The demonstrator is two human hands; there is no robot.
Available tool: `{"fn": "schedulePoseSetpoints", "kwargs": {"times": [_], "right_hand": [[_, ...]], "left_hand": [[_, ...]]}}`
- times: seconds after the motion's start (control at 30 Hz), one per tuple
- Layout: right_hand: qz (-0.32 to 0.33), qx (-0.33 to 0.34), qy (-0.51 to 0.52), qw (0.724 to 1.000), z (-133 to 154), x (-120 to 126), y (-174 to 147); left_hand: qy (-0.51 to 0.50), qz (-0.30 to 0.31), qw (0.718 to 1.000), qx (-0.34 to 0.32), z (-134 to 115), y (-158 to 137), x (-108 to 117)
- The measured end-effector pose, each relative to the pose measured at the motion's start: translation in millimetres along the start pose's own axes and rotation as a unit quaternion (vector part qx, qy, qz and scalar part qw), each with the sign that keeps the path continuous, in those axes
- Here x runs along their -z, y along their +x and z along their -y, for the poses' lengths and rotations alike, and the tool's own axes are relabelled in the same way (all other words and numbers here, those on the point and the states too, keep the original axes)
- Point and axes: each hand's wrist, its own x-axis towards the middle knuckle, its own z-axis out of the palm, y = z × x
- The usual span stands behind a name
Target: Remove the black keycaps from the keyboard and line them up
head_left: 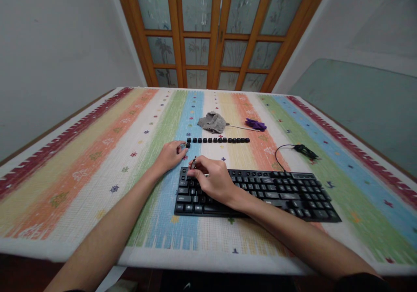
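My right hand (212, 177) pinches one small dark object (194, 163) above one black plastic keyboard (271, 195), my left hand (170, 155) (gripping? can't tell) at one black square keycap (188, 145), thirteen more keycaps (215, 140) toward three o'clock.

The near keyboard (273, 195) is black plastic, its frame matt and its keys faintly shiny; the loose keycaps (215, 140) beyond it are smooth black plastic, and the cable (305, 151) on the right looks plastic-coated. The tablecloth (130, 183) is matt, coarsely woven fabric, the grey rag (213, 121) rough, fuzzy cloth. At the far end, the door (216, 35) shows smooth, slightly glossy wood around patterned, frosted-looking glass panes (196, 11), between matt walls (58, 57).
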Motion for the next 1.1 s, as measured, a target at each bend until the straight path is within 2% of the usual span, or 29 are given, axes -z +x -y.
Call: {"fn": "schedulePoseSetpoints", "kwargs": {"times": [0.33, 0.5, 0.6, 0.77, 0.93, 1.1], "right_hand": [[0.052, 0.026, -0.060, 0.997, 5, 5, 3], [0.055, -0.030, -0.038, 0.997, 2, 10, 9], [0.051, -0.054, -0.003, 0.997, -2, 11, 15], [0.050, -0.057, 0.041, 0.996, -4, 6, 19], [0.040, -0.092, 0.048, 0.994, -12, 3, 21], [0.041, -0.146, 0.120, 0.981, -22, 3, 23]], "left_hand": [[-0.027, -0.016, 0.999, 0.013, -5, -4, 5], [-0.011, -0.026, 1.000, -0.009, -11, -13, 17], [-0.031, 0.013, 0.998, -0.051, -15, -16, 24], [-0.096, 0.083, 0.985, -0.117, -22, -17, 29], [-0.133, 0.133, 0.974, -0.124, -24, -19, 31], [-0.177, 0.190, 0.958, -0.124, -25, -20, 36]]}}
